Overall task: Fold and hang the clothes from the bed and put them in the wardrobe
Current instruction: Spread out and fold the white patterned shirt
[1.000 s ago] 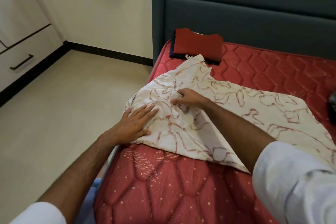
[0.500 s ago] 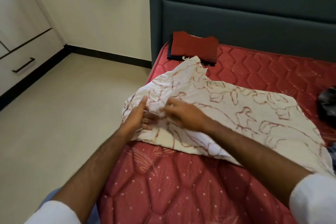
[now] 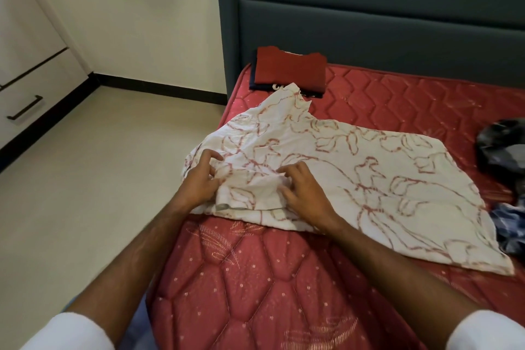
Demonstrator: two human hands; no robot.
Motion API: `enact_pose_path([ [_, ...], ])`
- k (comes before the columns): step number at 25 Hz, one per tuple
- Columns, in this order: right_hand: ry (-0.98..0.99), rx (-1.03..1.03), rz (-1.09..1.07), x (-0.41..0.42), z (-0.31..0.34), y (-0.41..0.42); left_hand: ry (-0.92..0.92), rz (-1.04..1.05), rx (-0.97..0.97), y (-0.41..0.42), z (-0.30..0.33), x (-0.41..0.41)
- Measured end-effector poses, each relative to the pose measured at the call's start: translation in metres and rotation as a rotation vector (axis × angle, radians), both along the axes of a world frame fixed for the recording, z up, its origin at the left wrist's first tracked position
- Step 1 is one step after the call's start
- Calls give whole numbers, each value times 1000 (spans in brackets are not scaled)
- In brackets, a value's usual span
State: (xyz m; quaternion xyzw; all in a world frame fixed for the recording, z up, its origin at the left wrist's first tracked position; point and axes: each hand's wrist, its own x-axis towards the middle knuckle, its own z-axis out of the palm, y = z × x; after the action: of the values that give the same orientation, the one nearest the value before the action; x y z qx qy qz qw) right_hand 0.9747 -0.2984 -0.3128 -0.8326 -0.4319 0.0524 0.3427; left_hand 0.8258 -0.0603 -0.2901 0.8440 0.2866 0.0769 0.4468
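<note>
Red mattress (image 3: 255, 278); both hands' fingers (image 3: 211, 155) pinching garment (image 3: 355, 179)

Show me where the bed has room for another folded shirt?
Bare mattress lies between the red stack, the headboard and the white garment, and below the hands. The right edge is crowded with dark clothes.

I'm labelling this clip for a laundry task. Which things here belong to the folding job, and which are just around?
Job: white patterned garment, gripped by left hand and right hand; folded red garment; dark clothes; mattress.
Around: headboard, drawer handle.
</note>
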Motion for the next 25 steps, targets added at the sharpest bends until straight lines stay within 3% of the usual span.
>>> enact_pose_path([
  [4, 248, -7, -180, 9, -1, 6, 65, -219, 288, 7, -7, -5],
  [8, 259, -31, -211, 9, -3, 9, 86, -203, 436, 2, -17, -15],
  [11, 359, 52, -273, 0, 2, 10, -53, -199, 848, -12, -14, -19],
  [13, 448, 89, -280, -4, 5, 12, -47, -357, 1020, -20, -16, -19],
  [17, 572, 77, -287, -1, 11, 4, 249, -498, 898, -20, -39, -21],
  [20, 625, 22, -271, 1, 9, -4, 304, -504, 858, -19, -47, -24],
  [25, 298, -218, -92, -3, -1, -9, 337, -559, 959, -25, -40, -25],
])
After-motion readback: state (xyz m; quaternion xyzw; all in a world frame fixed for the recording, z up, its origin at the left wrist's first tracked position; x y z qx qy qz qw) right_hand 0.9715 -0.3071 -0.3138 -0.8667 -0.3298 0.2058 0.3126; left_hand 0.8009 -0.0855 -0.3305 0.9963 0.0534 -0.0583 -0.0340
